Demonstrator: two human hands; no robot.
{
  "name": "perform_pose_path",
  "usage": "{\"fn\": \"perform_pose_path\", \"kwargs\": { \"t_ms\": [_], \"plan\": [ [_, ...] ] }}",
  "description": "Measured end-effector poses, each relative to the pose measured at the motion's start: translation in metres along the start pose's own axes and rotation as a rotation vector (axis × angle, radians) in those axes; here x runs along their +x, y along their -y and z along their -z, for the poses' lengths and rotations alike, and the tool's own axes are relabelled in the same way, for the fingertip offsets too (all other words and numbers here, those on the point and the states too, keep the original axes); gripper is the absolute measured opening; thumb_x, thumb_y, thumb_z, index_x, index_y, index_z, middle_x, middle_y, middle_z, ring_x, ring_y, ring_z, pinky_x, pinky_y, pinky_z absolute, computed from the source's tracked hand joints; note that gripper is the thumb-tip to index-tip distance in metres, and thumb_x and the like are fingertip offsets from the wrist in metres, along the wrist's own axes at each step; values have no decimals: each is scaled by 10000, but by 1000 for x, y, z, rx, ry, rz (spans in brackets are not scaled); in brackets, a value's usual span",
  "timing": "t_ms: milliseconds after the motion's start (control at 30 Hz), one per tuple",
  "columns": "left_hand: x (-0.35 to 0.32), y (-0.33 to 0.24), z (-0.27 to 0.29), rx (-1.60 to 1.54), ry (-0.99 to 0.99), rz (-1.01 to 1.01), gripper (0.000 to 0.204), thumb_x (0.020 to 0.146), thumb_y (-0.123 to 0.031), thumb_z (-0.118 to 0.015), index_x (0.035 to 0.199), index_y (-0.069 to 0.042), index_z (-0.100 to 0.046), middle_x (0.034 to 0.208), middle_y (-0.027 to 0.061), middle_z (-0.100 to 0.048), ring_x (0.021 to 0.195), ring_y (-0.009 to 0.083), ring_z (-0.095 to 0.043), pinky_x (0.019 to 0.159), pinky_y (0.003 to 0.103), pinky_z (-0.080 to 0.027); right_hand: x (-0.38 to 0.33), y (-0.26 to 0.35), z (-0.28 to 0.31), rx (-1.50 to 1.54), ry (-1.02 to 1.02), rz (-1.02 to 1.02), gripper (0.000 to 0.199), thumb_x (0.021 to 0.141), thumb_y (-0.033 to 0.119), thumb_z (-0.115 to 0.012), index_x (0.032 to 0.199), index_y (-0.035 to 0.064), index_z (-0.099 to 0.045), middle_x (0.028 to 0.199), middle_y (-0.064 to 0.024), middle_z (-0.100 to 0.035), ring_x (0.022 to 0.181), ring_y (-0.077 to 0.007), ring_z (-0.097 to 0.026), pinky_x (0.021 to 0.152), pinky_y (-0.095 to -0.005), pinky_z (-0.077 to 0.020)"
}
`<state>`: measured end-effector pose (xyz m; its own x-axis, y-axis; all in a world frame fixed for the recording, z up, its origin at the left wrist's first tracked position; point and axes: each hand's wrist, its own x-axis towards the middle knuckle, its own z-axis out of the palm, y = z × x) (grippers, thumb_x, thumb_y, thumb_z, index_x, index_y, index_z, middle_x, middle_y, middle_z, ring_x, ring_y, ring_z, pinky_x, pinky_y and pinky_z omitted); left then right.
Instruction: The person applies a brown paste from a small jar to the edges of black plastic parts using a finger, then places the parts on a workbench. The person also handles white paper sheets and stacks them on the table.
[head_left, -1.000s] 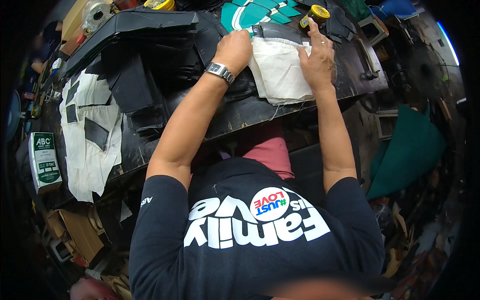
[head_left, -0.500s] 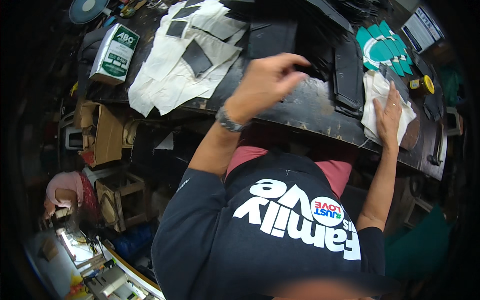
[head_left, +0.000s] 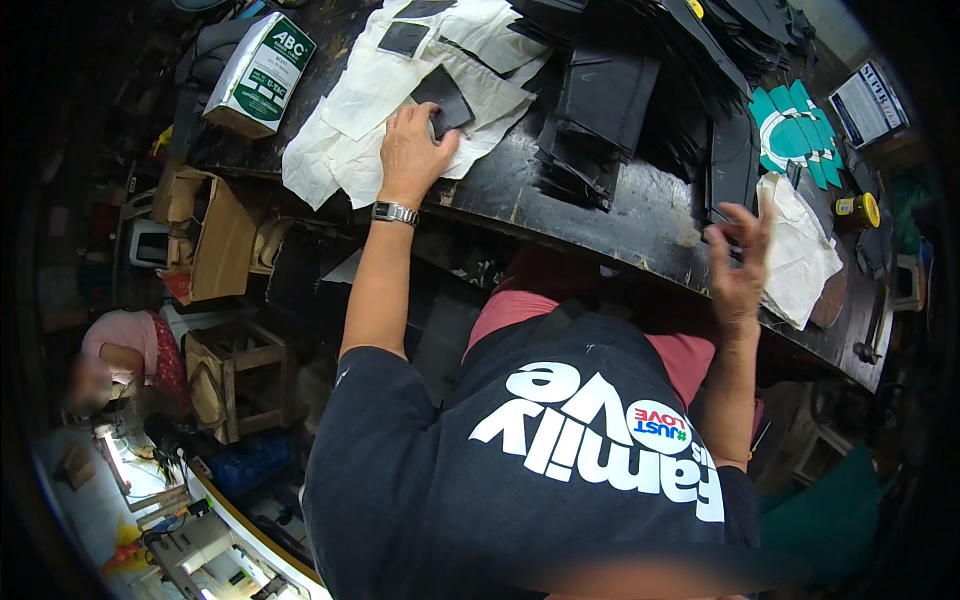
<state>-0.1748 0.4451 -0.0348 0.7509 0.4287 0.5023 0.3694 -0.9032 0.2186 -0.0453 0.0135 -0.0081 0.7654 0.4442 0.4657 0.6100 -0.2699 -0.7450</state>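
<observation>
My left hand (head_left: 408, 158) is at the near-left corner of a flat black rectangular piece (head_left: 446, 100), its thumb and fingers closed about that corner. The piece lies on crumpled white cloth sheets (head_left: 345, 130) spread over the dark table. Near the table's front edge at the right, my right hand (head_left: 738, 262) is raised, slightly blurred, with bent fingers apart and nothing seen in them. Just beside it rests a folded white cloth (head_left: 800, 250). Between the hands lie stacks of flat black pieces (head_left: 608, 95).
A white and green tin (head_left: 262, 75) stands at the left of the table (head_left: 500, 195). At the right are teal cut pieces (head_left: 795, 130), a yellow-lidded jar (head_left: 857, 211) and a printed box (head_left: 870, 103). A cardboard box (head_left: 222, 240) and another person (head_left: 130, 350) are lower left.
My left hand has moved left from above the table's middle to the black piece on the white sheets. My right hand has lifted off the folded cloth and shifted left.
</observation>
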Motion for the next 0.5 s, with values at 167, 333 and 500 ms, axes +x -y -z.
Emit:
{"fn": "perform_pose_path", "kwargs": {
  "t_ms": [167, 333, 500],
  "plan": [
    [0, -2, 8, -476, -66, 260, 159, 848, -64, -755, 980, 16, -715, 879, 101, -667, 765, 197, -649, 716, 308, -513, -15, 43, -42, 131, 299, 116, 898, 838, -48, -744, 1587, 109, -275, 1091, -153, -670, 842, -207, -668, 829, -333, -553],
    [-15, -55, 62, -568, -355, 97, 190, 878, -137, -784, 948, 23, -709, 793, 44, -615, 662, 140, -515, 594, 281, -418, -16, 68, -58, 316, 328, 201, 1111, 798, 70, -838, 1622, 143, -97, 1286, -186, -607, 1093, -275, -646, 994, -407, -498],
    [-52, -160, 89, -1440, 58, 125, 408, 984, -310, -667, 1190, 41, -652, 1053, 81, -629, 878, 137, -619, 705, 254, -506, -14, 89, -61, 535, 305, 311, 1423, 670, 267, -957, 1606, 172, 111, 1591, -244, -258, 1425, -382, -406, 1135, -495, -365]
  ]
}}
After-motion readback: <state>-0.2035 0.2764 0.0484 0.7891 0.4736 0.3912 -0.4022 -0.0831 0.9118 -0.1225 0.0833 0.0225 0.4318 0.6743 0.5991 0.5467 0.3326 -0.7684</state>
